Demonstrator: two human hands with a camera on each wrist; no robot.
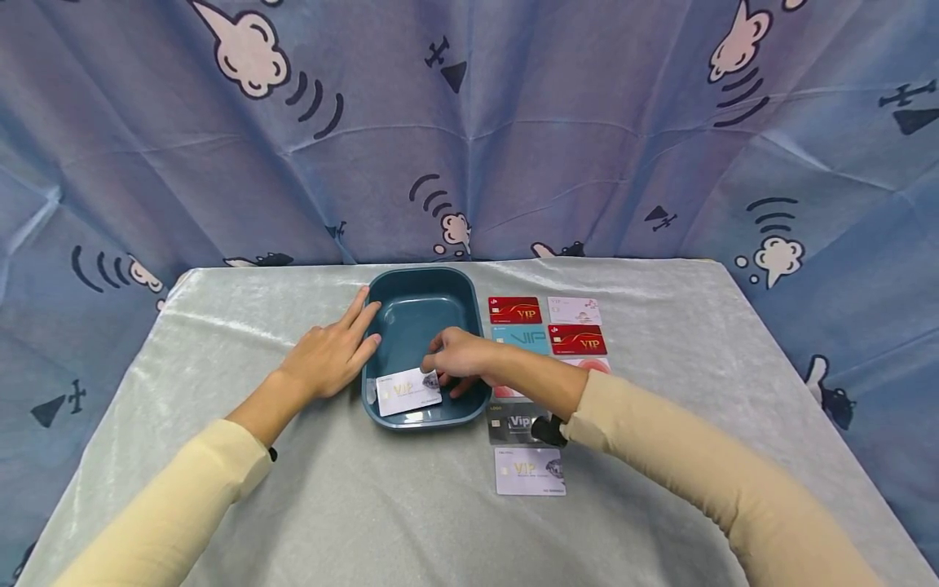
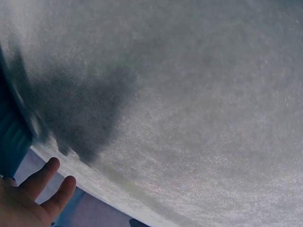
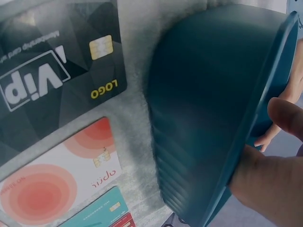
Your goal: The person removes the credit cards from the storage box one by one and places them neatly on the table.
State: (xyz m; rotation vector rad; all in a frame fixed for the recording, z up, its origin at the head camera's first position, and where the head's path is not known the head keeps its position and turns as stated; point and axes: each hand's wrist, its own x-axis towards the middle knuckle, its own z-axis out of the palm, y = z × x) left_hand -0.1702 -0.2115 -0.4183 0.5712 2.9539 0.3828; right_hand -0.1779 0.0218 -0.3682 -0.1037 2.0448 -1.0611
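Observation:
A dark teal plastic basin [image 1: 420,322] stands on the table. Inside it, near the front wall, is a white VIP card [image 1: 402,393] with gold lettering, slightly tilted. My right hand [image 1: 464,356] reaches over the basin's right rim and pinches this card at its right end; in the right wrist view the thumb [image 3: 285,116] shows above the rim, while the card is hidden behind the wall. At the left rim rests my left hand [image 1: 336,349], its fingers spread and fairly straight. The left wrist view catches only part of that hand.
Right of the basin several cards lie in two columns: red VIP cards [image 1: 515,310], a pale pink one [image 1: 575,311], a teal one [image 1: 519,337], a black Vip card [image 3: 52,75] and another white VIP card [image 1: 530,481]. A patterned blue curtain [image 1: 550,163] hangs behind the table.

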